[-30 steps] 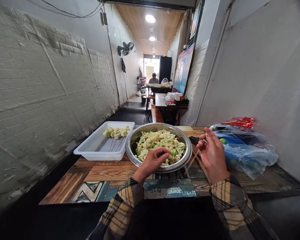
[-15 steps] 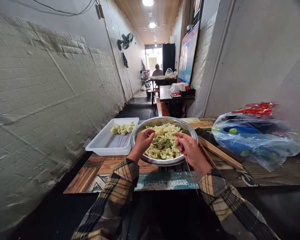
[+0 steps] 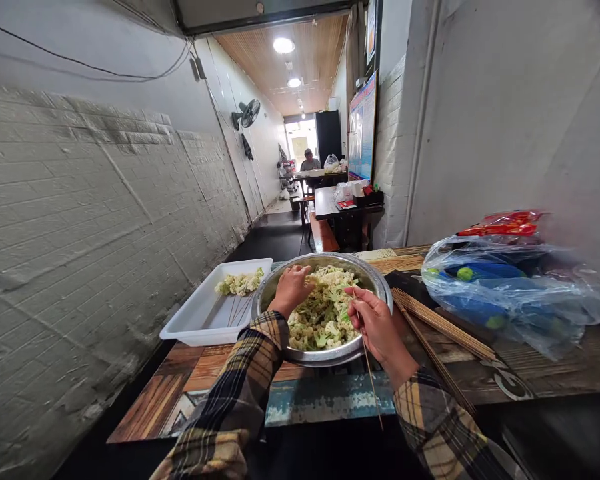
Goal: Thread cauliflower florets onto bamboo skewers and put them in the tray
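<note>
A steel bowl heaped with cauliflower florets stands on the patterned wooden table. My left hand reaches into the far side of the bowl, fingers curled down among the florets; what they grip is hidden. Over the bowl's right side, my right hand pinches a thin bamboo skewer that slants down toward me. A bundle of bamboo skewers lies on the table to the right of the bowl.
A white plastic tray left of the bowl holds skewered cauliflower. Plastic bags with blue and green things lie at the right. A brick wall runs along the left. A person sits at a far table.
My right hand left the skewer bundle with one skewer and came over the bowl. My left hand moved from the bowl's near side to its far side.
</note>
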`<state>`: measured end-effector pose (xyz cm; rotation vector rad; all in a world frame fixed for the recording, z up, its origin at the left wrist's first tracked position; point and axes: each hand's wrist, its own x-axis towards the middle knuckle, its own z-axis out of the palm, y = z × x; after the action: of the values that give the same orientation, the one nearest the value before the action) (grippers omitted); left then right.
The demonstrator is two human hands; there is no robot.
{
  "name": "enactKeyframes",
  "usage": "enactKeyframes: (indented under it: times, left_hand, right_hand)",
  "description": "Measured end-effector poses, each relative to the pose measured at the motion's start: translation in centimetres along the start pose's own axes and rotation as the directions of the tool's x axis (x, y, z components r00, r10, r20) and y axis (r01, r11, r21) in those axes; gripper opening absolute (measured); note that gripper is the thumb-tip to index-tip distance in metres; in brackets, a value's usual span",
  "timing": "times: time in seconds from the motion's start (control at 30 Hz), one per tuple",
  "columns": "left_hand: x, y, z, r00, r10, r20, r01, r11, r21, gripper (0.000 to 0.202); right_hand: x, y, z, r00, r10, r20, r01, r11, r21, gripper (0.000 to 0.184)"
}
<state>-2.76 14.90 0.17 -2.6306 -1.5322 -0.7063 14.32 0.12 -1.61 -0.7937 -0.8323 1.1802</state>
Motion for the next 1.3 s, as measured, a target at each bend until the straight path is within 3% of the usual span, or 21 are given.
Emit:
enactKeyframes:
  times: [0.13, 0.27, 0.4, 0.53, 0.67, 0.73, 0.77, 0.83, 0.9, 1.0, 1.13, 1.2, 1.3]
  left_hand:
    - [0.2, -0.1, 1.1, 0.999, 0.02, 0.048, -0.02, 1.0, -0.017, 0.029]
    - [-0.4, 0.4, 1.2, 0.996, 0.045, 0.08, -0.04, 0.997, -0.072, 0.026]
    - [-1.3, 1.0, 0.7, 0.992, 0.069, 0.103, -0.051, 0.986, -0.161, 0.02]
    - [-2.0, 1.2, 0.2, 0.991, 0.056, 0.117, -0.024, 0.964, -0.263, 0.019]
    - [-3.1, 1.3, -0.6, 0.99, 0.02, 0.136, 0.033, 0.927, -0.374, 0.012]
    - [-4.3, 1.4, -1.1, 0.99, -0.032, 0.134, 0.098, 0.848, -0.52, 0.008]
    - [-5.0, 1.5, -1.4, 0.988, -0.074, 0.139, 0.146, 0.757, -0.636, 0.011]
    - [-6.4, 1.9, -1.8, 0.971, -0.152, 0.186, 0.237, 0.47, -0.85, 0.022]
    - [-7.7, 2.5, -2.2, 0.95, -0.183, 0.252, 0.288, 0.209, -0.935, 0.032]
    - [-8.7, 3.5, -2.5, 0.938, -0.177, 0.298, 0.302, -0.006, -0.953, 0.039]
    - [-9.2, 4.3, -2.4, 0.945, -0.208, 0.253, 0.231, -0.122, -0.965, 0.028]
    - [-9.3, 4.4, -2.3, 0.952, -0.212, 0.221, 0.201, -0.113, -0.973, 0.022]
    - [-9.7, 4.5, -2.1, 0.958, -0.204, 0.199, 0.2, -0.02, -0.98, 0.022]
  right_hand:
    - [0.0, 0.2, 0.1, 1.0, 0.004, 0.006, -0.004, 0.999, -0.04, 0.033]
    - [-0.1, 0.5, 0.1, 1.0, -0.017, 0.026, 0.023, 0.966, -0.259, 0.032]
    - [-0.5, 0.7, -0.2, 0.997, -0.048, 0.057, 0.069, 0.887, -0.456, 0.034]
    - [-0.9, 0.5, -0.4, 0.989, -0.096, 0.111, 0.146, 0.741, -0.655, 0.038]
    - [-1.0, 0.3, -0.5, 0.985, -0.114, 0.128, 0.172, 0.691, -0.702, 0.04]
    - [-1.0, 0.3, -0.5, 0.986, -0.101, 0.133, 0.165, 0.716, -0.678, 0.04]
    - [-1.0, 0.4, -0.6, 0.987, -0.086, 0.135, 0.155, 0.735, -0.66, 0.041]
    - [-1.0, 0.4, -0.7, 0.989, -0.061, 0.133, 0.132, 0.767, -0.628, 0.042]
    - [-1.2, 0.5, -0.8, 0.991, -0.044, 0.127, 0.114, 0.779, -0.616, 0.043]
    - [-1.5, 0.3, -0.8, 0.991, -0.008, 0.135, 0.088, 0.793, -0.603, 0.046]
    - [-1.8, 0.1, -0.9, 0.981, 0.02, 0.195, 0.104, 0.789, -0.605, 0.051]
    - [-1.9, 0.1, -0.9, 0.97, 0.004, 0.242, 0.152, 0.769, -0.62, 0.055]
    - [-2.1, 0.1, -0.8, 0.951, -0.015, 0.31, 0.218, 0.741, -0.635, 0.059]
